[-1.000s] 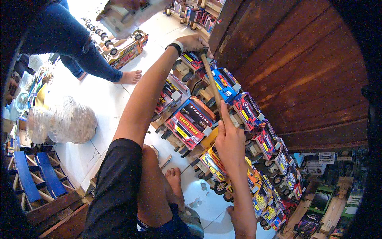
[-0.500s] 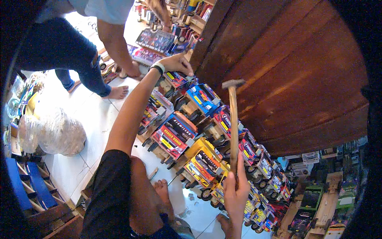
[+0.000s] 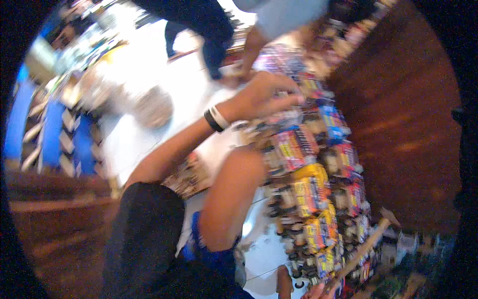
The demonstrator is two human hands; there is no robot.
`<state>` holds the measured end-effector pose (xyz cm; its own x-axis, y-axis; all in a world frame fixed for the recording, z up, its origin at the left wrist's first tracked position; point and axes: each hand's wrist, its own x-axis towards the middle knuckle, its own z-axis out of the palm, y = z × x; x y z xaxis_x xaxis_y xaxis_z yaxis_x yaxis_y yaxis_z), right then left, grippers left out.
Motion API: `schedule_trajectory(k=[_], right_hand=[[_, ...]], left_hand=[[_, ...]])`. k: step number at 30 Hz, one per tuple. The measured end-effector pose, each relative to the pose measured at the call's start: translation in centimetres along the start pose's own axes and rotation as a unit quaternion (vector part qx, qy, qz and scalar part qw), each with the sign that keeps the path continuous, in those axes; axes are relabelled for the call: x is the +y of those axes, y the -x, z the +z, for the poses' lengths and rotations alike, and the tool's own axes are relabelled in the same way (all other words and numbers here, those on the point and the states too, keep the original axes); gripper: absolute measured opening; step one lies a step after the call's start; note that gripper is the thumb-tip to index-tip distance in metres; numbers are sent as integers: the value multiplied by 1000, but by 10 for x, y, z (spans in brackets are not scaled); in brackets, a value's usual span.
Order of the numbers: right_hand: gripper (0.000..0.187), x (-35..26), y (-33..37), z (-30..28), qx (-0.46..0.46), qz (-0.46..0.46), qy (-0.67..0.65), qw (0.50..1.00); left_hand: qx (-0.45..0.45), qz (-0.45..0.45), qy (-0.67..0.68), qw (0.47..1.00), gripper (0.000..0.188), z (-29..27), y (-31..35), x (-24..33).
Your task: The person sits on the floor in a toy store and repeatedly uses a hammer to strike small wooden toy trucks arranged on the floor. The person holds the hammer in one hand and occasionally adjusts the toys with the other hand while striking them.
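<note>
My left hand (image 3: 266, 97), with a dark and white band at the wrist, reaches over the near end of a row of toy trucks (image 3: 294, 147). Its fingers are bent together as in a pinch; blur hides what is between them. At the lower edge my right hand (image 3: 318, 291) is closed on the wooden handle of a hammer (image 3: 366, 246). The hammer's head points up and right, beside the trucks. Colourful printed boxes with dark wheels make up the trucks, standing close together in rows.
Another person (image 3: 281, 20) in a light shirt and dark trousers bends in at the top. A brown wooden panel (image 3: 398, 124) rises on the right. Blue slatted pieces (image 3: 52, 134) stand at the left, near a clear wrapped bundle (image 3: 154, 107) on the white floor.
My view has swung, so the trucks sit further right. The hammer has dropped low and tilted right in my right hand. My left hand has moved off the far truck toward nearer ones.
</note>
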<state>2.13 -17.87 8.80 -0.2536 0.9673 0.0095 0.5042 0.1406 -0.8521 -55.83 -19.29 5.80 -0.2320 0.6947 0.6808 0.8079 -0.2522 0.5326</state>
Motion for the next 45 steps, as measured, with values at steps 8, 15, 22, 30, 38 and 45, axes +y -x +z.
schedule_trajectory(k=[8, 15, 22, 30, 38, 45], right_hand=[[65, 7, -19, -27, -74, 215, 28, 973], [35, 3, 17, -25, -296, 160, -41, 941], [34, -8, 53, -84, -272, 171, 128, 938], [44, 57, 147, -189, -65, 196, 143, 968], [52, 89, 240, -243, 178, 336, 69, 922], [42, 100, 287, -248, 211, 359, 13, 909]], left_hand=[[93, -562, -92, 817, 31, -57, 282, 193], [-172, -378, 309, 856, 29, 39, 248, 309], [-687, -83, -141, 708, 46, 256, 286, 205], [-448, -259, -174, 838, 140, 315, 362, 156], [-610, -127, -64, 780, 150, 315, 344, 123], [-640, 127, 59, 755, 156, 328, 330, 131]])
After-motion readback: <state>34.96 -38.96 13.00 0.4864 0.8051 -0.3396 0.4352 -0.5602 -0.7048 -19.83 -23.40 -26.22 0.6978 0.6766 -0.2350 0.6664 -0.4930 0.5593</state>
